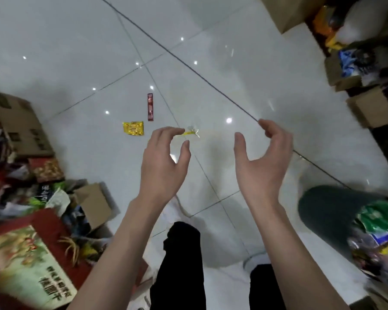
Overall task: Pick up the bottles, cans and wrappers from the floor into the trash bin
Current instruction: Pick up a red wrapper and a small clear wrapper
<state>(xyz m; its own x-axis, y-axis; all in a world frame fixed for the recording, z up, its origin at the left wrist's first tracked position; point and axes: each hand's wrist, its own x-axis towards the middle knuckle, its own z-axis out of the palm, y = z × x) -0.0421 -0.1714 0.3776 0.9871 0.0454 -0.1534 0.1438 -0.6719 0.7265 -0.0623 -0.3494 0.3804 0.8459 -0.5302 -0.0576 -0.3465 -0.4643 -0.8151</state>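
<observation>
Three wrappers lie on the white tiled floor ahead of me: a long red stick wrapper (pixel 150 107), a flat yellow packet (pixel 133 128), and a small clear-and-yellow candy wrapper (pixel 191 132). My left hand (pixel 164 162) hovers above the floor with curled fingers apart, its fingertips just left of the candy wrapper, holding nothing. My right hand (pixel 261 159) is raised beside it, palm inward, fingers spread and empty. The dark trash bin (pixel 323 209) stands at my lower right, filled with colourful wrappers (pixel 376 233).
Cardboard boxes (pixel 20 126) and a red gift box (pixel 29 262) with piled clutter line the left side. More open boxes (pixel 367 108) and bags crowd the right wall. My black-trousered legs (pixel 179 265) and white shoes are below.
</observation>
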